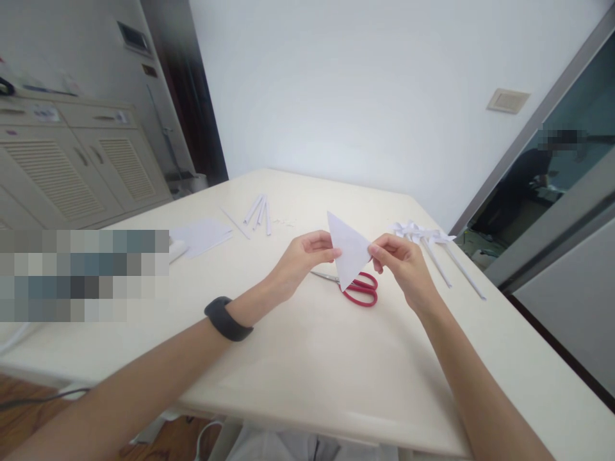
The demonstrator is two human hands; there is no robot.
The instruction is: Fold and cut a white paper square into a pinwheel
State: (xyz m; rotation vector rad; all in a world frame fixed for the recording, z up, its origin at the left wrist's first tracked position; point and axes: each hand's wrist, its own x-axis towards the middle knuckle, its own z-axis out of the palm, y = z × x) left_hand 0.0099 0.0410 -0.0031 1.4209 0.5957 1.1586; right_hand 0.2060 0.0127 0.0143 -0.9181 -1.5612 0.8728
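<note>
A white paper triangle (350, 246) is held up over the table between both hands. My left hand (307, 259) pinches its long left edge, thumb in front and fingers behind. At the right-hand corner, my right hand (396, 259) grips the paper between thumb and fingertips. Below the paper lies a pair of scissors (362, 298) with red handles, blades pointing left; the paper's lower tip covers part of them. To the right of my right hand are paper pinwheels (416, 232) on rolled paper sticks (461, 272).
Several rolled paper tubes (259, 212) lie at the back of the cream table (307, 365). A stack of white paper (204, 237) and a thin stick (235, 223) are left of them. Beyond the doorway at right is a person (521, 173). A pixelated patch hides the left side.
</note>
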